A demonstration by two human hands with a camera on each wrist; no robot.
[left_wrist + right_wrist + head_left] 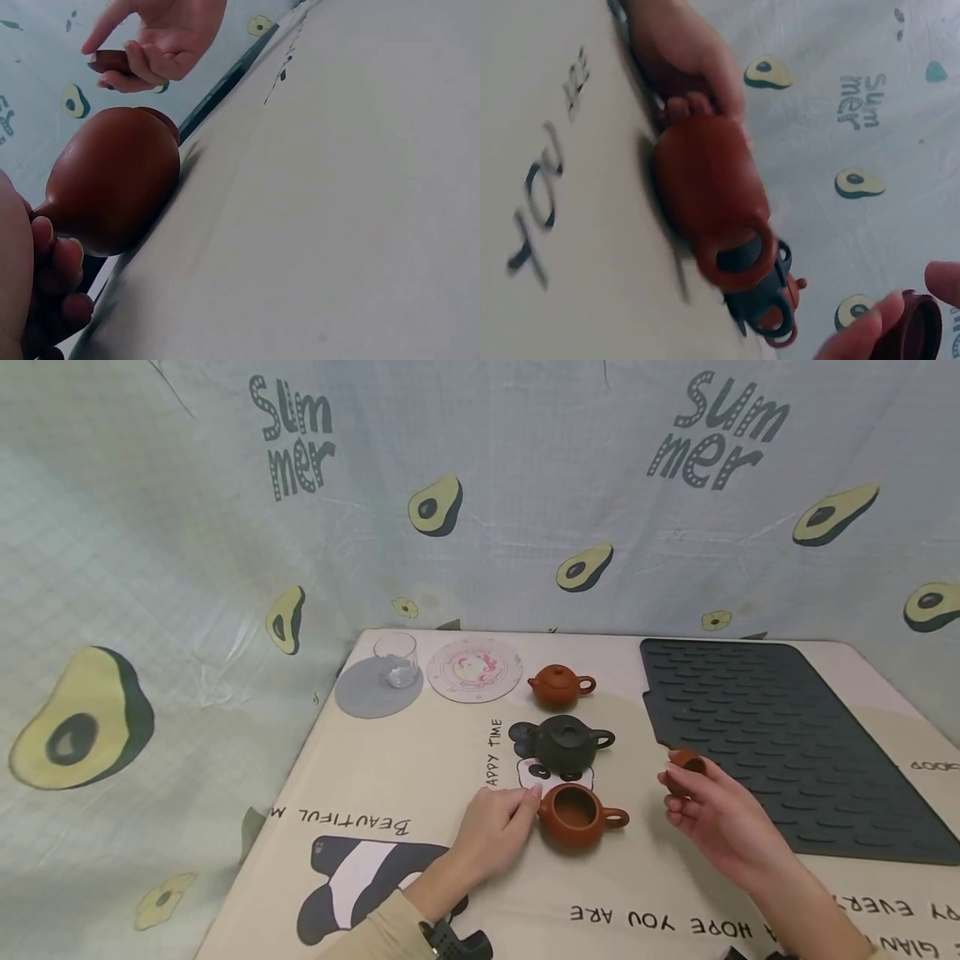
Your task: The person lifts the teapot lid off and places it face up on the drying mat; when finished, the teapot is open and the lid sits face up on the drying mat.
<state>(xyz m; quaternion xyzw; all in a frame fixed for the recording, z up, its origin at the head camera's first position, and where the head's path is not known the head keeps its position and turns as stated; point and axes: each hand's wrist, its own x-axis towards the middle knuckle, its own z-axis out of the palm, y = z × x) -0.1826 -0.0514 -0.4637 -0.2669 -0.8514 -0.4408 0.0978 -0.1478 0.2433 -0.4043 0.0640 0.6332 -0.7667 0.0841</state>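
Note:
An uncovered reddish-brown teapot (573, 831) stands at the front of the row, its dark inside showing and its handle pointing right. My left hand (495, 831) pinches it by the spout, as the left wrist view also shows at the teapot's (112, 180) narrow end. To the right, above the table, my right hand (723, 827) holds a small brown teapot lid (686, 767) between thumb and fingers. The lid (919, 330) is tilted, and the right wrist view shows its hollow rim.
Behind the uncovered teapot stand a black teapot (566, 745) and a smaller lidded orange-brown teapot (557, 687). A dark ridged mat (750, 718) lies at right. At back left are a glass (397, 660) on a grey round mat (367, 697) and a patterned round mat (476, 671).

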